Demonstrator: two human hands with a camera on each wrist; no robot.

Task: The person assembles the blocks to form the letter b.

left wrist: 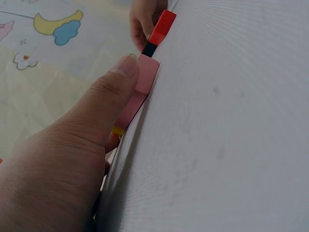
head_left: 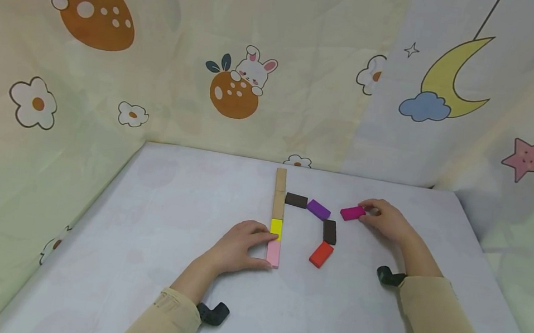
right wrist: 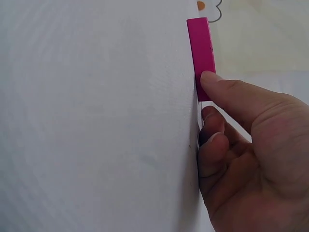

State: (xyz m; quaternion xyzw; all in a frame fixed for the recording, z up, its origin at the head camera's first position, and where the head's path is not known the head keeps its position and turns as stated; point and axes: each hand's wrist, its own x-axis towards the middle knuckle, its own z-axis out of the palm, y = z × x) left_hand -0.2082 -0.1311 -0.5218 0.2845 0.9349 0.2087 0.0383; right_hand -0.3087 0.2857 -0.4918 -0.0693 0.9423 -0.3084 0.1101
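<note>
My left hand [head_left: 238, 247] is at the near end of a straight column of blocks, its thumb and a finger holding a pink block [head_left: 273, 254]. In the left wrist view the thumb lies against the side of the pink block [left wrist: 144, 75]. A yellow block [head_left: 276, 226] adjoins it, with two plain wooden blocks [head_left: 280, 193] beyond. My right hand [head_left: 386, 220] pinches one end of a magenta block [head_left: 352, 213]; the right wrist view shows the thumb on that block [right wrist: 199, 48].
Right of the column, a bent row runs from a dark brown block [head_left: 296, 200] through a purple block [head_left: 319, 209] and another dark block [head_left: 330, 232] to a red block [head_left: 321, 254]. A white cloth covers the table [head_left: 168, 187]; printed fabric walls [head_left: 174, 64] enclose it.
</note>
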